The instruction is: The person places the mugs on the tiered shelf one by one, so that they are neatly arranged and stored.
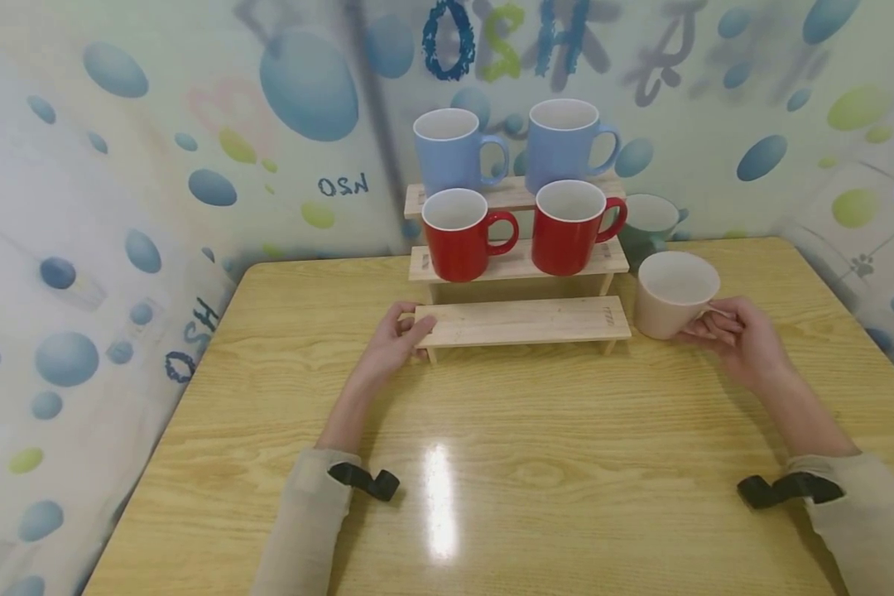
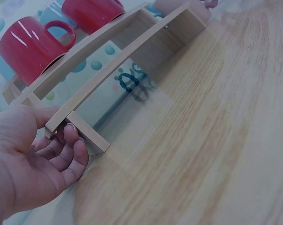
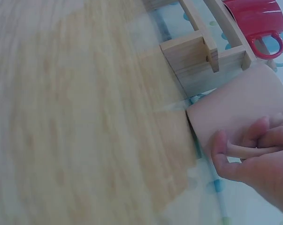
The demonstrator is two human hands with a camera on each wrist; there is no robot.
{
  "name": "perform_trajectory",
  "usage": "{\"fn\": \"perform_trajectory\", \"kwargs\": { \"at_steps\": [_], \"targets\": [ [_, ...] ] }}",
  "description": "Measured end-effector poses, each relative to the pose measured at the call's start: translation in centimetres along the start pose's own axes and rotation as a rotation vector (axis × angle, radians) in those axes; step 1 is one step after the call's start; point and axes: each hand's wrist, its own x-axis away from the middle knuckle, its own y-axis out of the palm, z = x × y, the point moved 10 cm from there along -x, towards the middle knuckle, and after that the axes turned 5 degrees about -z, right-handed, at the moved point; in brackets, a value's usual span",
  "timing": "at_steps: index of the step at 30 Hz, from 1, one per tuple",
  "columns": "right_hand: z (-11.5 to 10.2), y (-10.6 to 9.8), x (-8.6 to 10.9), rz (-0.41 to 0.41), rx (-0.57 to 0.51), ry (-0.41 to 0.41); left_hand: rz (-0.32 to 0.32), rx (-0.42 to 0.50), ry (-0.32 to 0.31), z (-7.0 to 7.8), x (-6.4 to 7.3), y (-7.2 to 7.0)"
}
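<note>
A three-step wooden rack [image 1: 521, 323] stands at the back of the table. My left hand [image 1: 391, 343] grips the left end of its lowest step, thumb on top and fingers curled beneath, as the left wrist view shows. To the right of the rack, my right hand [image 1: 737, 335] holds a pale pink mug [image 1: 663, 302] by its handle; the mug is upright, close beside the lowest step. Two red mugs [image 1: 454, 244] [image 3: 261, 21] sit on the middle step, and two blue mugs [image 1: 447, 157] on the top one. The lowest step is bare.
Behind the pink mug stands a pale green mug [image 1: 644, 219], partly hidden. A patterned cloth [image 1: 305, 165] hangs right behind the rack and along both sides of the wooden table [image 1: 536, 463]. Black straps [image 1: 365, 480] circle both sleeves.
</note>
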Motion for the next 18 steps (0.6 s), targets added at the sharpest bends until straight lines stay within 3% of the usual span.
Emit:
{"fn": "perform_trajectory", "kwargs": {
  "at_steps": [4, 10, 18],
  "targets": [
    [-0.5, 0.1, 0.4, 0.004, 0.041, -0.008, -0.002, 0.010, -0.002, 0.0, 0.0, 0.0],
    [-1.9, 0.7, 0.7, -0.082, -0.033, -0.059, -0.002, -0.006, 0.002, 0.0, 0.1, 0.0],
    [-4.0, 1.0, 1.1, -0.094, 0.056, -0.131, -0.001, 0.000, 0.004, 0.0, 0.1, 0.0]
  ]
}}
